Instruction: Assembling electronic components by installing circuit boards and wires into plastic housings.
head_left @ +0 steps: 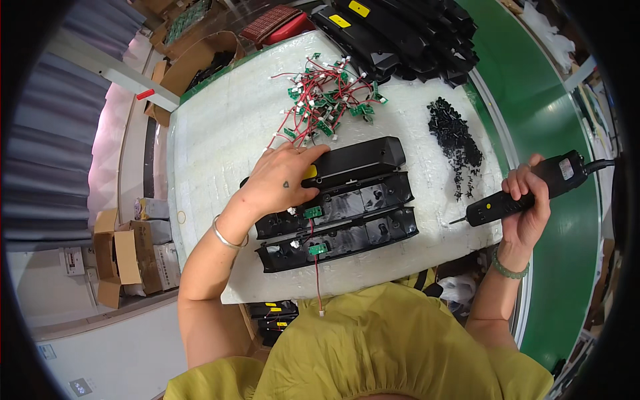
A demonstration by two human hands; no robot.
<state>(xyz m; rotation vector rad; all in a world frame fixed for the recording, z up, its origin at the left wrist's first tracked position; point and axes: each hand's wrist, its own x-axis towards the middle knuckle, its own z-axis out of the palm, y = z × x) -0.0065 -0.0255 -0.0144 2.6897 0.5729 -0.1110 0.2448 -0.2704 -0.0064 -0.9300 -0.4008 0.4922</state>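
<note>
My left hand (283,179) grips the left part of a closed black plastic housing (363,160), its thumb on the near side and fingers on the far side. In front of it lie two open black housing shells, a middle shell (363,203) and a near shell (360,233). Each shell has a small green circuit board, one on the middle shell (313,212) and one on the near shell (319,249). A red wire hangs from the near board over the table's front edge. My right hand (530,193) is wrapped around a black electric screwdriver (500,208), its bit pointing left near the screws.
Black screws (453,137) lie in a heap at the right of the white padded surface (220,133). Green boards with red wires (327,97) are tangled at the back. Black housings (407,33) pile up behind them. A green strip (560,173) runs along the right.
</note>
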